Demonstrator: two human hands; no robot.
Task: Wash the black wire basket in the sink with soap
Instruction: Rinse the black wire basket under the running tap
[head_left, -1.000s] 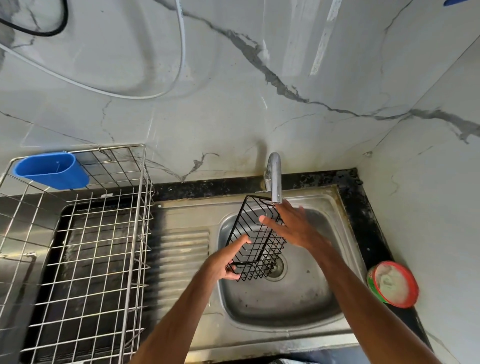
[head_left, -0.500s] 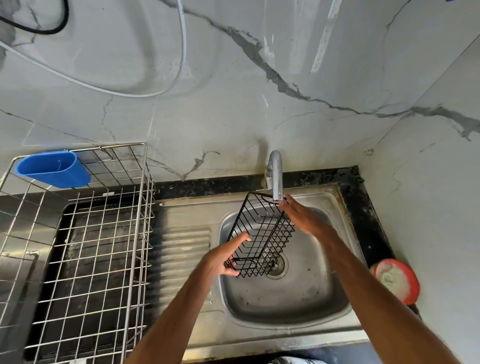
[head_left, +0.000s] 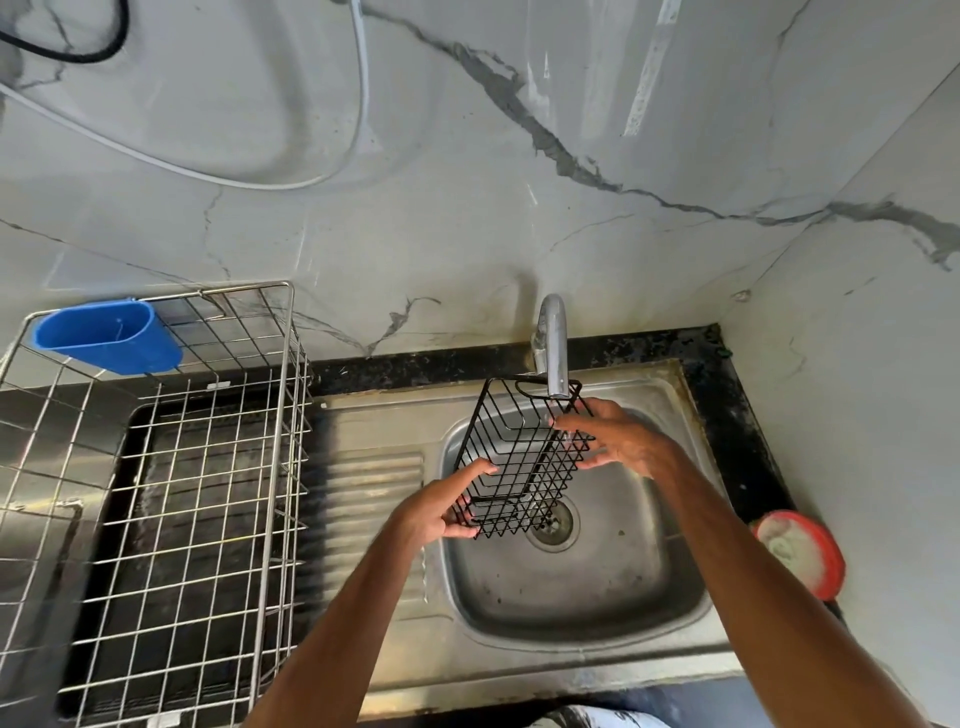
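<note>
The black wire basket (head_left: 522, 460) is hanging tilted above the bowl of the steel sink (head_left: 571, 582), its upper end sitting right under the spout of the chrome tap (head_left: 551, 345) and its lower end hovering over the drain (head_left: 551, 524). The left hand (head_left: 441, 512) is gripping the lower left corner, its fingers (head_left: 475, 472) clamped on the wires. The right hand (head_left: 621, 441) is resting against the upper right side, its fingers spread apart along the mesh rather than closed around it. To the left, a steel dish rack (head_left: 171, 499) is sitting beside the ribbed drainboard, with a blue plastic cup (head_left: 106, 335) hooked on its back rim. A red-rimmed soap tub (head_left: 802, 553) is sitting on the dark bench at the right.
</note>
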